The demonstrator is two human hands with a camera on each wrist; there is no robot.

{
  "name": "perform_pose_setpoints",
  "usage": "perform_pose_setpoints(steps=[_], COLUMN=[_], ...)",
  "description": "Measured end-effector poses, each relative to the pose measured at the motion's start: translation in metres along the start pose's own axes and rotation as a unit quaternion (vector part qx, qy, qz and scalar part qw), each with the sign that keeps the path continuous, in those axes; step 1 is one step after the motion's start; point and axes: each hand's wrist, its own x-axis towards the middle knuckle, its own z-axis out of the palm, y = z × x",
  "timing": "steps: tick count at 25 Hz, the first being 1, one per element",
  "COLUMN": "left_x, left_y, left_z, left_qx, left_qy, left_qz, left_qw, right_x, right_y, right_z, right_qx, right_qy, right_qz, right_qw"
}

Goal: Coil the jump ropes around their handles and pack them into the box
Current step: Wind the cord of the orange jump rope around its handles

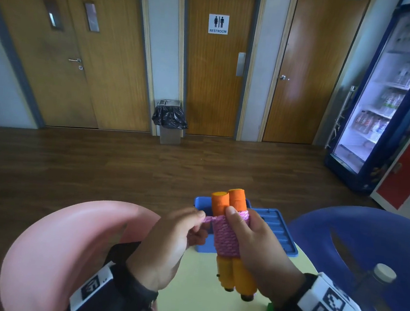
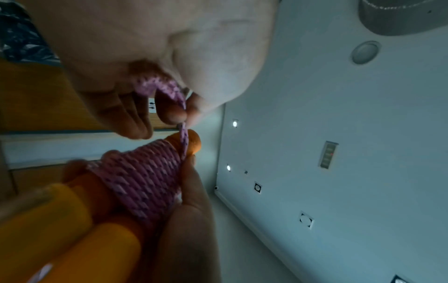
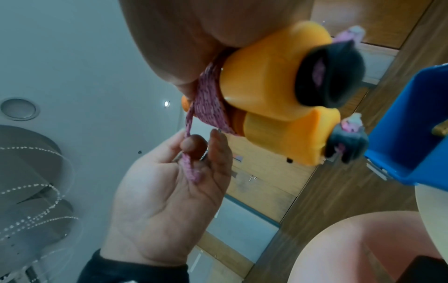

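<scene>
- Two chairs flank the work — a pink chair point(image 1: 66, 237) on the left, a blue chair point(image 1: 366, 236) on the right — with a pale yellow table point(image 1: 199, 302) between them.
- On the table's far side sits the blue box point(image 1: 279, 235), open and just behind the hands.
- Held upright above the table, the orange handles point(image 1: 229, 200) stand side by side, their middle bound in neat turns of pink rope point(image 1: 227, 235).
- Curled round that bundle, the right hand point(image 1: 262, 251) grips it, thumb pressing the top turn.
- Beside it, the left hand point(image 1: 170, 247) pinches the short free end of the rope between thumb and fingertip, pulled taut.
- Coiling looks nearly done — only a stub of rope remains.
- Next, I judge, the end needs tucking under a turn, tightly enough not to unwind, before the bundle goes into the box.
</scene>
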Motion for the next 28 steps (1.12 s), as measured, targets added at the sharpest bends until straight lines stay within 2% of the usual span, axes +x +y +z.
perform_pose_setpoints(steps=[5, 9, 13, 15, 18, 21, 23, 25, 28], left_x=[-0.004, 0.0, -0.002, -0.002, -0.002, -0.007, -0.01, -0.011, -0.011], left_y=[0.005, 0.007, 0.01, 0.01, 0.006, 0.003, 0.0, -0.003, -0.005], left_z=[-0.005, -0.011, -0.012, -0.014, -0.017, -0.019, -0.021, -0.018, -0.008], left_qx=[0.129, 0.13, 0.134, 0.147, 0.255, 0.257, 0.263, 0.227, 0.092], left_qy=[-0.039, -0.066, -0.087, -0.086, -0.059, -0.046, -0.033, -0.039, -0.095], left_qz=[0.036, -0.007, -0.003, 0.018, 0.097, 0.154, 0.187, 0.183, 0.154], left_qw=[0.99, 0.989, 0.987, 0.985, 0.96, 0.953, 0.946, 0.956, 0.979], right_x=[0.0, -0.003, -0.006, -0.006, -0.007, -0.01, -0.014, -0.018, -0.023], right_y=[-0.005, -0.008, -0.008, -0.007, -0.007, -0.005, -0.004, -0.006, -0.01], right_z=[-0.009, -0.009, -0.01, -0.011, -0.015, -0.015, -0.013, -0.013, -0.013], right_qx=[-0.037, -0.097, -0.126, -0.131, -0.118, -0.056, 0.033, 0.137, 0.255], right_qy=[-0.001, 0.004, -0.005, -0.009, -0.018, -0.052, -0.082, -0.113, -0.175], right_qz=[-0.01, -0.055, -0.073, -0.065, -0.026, 0.028, 0.061, 0.095, 0.161], right_qw=[0.999, 0.994, 0.989, 0.989, 0.993, 0.997, 0.994, 0.98, 0.937])
